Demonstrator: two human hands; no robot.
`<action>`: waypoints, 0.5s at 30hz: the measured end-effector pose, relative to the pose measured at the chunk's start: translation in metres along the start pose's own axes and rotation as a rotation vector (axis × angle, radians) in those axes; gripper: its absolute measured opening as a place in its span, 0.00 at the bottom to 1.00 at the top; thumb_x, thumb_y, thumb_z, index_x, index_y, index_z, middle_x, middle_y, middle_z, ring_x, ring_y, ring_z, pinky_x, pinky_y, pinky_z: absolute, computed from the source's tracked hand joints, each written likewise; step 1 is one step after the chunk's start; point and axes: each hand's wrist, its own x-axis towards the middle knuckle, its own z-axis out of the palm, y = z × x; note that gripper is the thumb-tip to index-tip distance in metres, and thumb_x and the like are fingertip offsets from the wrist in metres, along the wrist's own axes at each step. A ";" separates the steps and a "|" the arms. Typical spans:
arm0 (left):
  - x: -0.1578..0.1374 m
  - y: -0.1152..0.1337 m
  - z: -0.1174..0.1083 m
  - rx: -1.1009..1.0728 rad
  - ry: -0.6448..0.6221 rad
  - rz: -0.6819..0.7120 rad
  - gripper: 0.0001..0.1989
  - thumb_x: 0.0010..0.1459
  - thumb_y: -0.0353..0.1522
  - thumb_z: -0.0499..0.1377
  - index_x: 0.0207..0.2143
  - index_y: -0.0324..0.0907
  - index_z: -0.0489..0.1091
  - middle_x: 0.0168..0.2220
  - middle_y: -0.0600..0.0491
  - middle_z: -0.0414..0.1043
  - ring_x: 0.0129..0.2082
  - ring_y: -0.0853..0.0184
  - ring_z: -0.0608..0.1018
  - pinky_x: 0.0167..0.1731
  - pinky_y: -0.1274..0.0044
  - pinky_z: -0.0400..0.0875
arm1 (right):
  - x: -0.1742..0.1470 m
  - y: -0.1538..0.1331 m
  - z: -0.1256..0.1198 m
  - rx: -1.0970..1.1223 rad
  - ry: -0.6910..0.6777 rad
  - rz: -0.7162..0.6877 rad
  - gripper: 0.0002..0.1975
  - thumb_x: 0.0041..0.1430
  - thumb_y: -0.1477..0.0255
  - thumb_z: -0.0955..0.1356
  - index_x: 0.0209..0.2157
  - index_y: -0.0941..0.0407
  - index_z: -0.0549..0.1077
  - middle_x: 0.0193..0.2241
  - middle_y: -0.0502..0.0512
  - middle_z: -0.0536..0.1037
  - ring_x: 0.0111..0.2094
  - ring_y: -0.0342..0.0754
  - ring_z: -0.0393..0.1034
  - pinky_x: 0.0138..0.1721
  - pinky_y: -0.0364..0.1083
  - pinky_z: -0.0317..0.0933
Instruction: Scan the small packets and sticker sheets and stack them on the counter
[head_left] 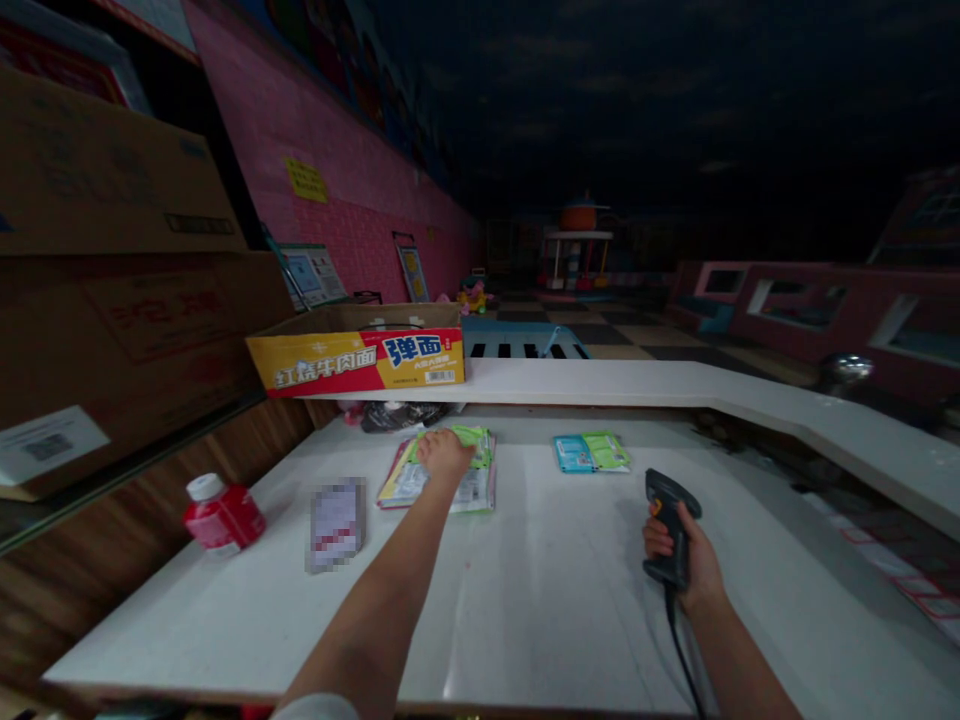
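My right hand point(703, 565) is wrapped round the handle of a black barcode scanner point(679, 510), whose cord hangs towards the counter's front edge. My left hand point(446, 453) reaches to a stack of flat bags point(401, 487) on the white counter. Its fingers are curled on a green packet point(481, 437) at the top of that stack; the fingertips are partly hidden. Between the two hands, further back, lies a blue and green packet point(592, 452), touched by neither.
At the left stand a red bottle with a white cap point(223, 515) and a blurred-out flat item point(335, 525). An open yellow and red carton point(360, 355) sits on the raised ledge point(585, 380) along the back. Large cardboard boxes point(142, 330) are stacked far left.
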 end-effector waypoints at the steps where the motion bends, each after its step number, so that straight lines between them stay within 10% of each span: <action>1: 0.003 0.001 -0.002 -0.044 -0.024 -0.015 0.26 0.49 0.40 0.61 0.47 0.33 0.67 0.47 0.35 0.72 0.52 0.48 0.71 0.47 0.65 0.64 | 0.001 0.000 0.000 -0.014 -0.004 0.000 0.16 0.50 0.67 0.73 0.36 0.57 0.65 0.19 0.42 0.62 0.17 0.35 0.57 0.15 0.33 0.55; 7: 0.000 0.025 0.006 -0.536 -0.071 0.129 0.09 0.53 0.35 0.59 0.35 0.40 0.66 0.32 0.48 0.74 0.35 0.60 0.78 0.32 0.74 0.68 | 0.001 -0.001 0.003 -0.069 -0.021 -0.025 0.16 0.50 0.64 0.73 0.35 0.57 0.66 0.19 0.43 0.62 0.17 0.36 0.56 0.14 0.33 0.56; 12: -0.060 0.046 0.053 -1.100 -0.306 0.284 0.09 0.52 0.34 0.58 0.35 0.43 0.61 0.23 0.59 0.68 0.22 0.68 0.73 0.23 0.78 0.66 | 0.000 0.001 0.007 -0.112 0.006 -0.048 0.17 0.49 0.63 0.74 0.33 0.57 0.67 0.19 0.43 0.62 0.16 0.36 0.55 0.14 0.34 0.55; 15: -0.093 0.044 0.077 -1.118 -0.241 0.373 0.05 0.52 0.30 0.55 0.32 0.43 0.61 0.25 0.58 0.69 0.27 0.68 0.74 0.28 0.78 0.66 | -0.004 0.004 0.014 -0.175 0.036 -0.052 0.17 0.48 0.61 0.74 0.32 0.57 0.67 0.18 0.43 0.63 0.15 0.35 0.55 0.13 0.34 0.54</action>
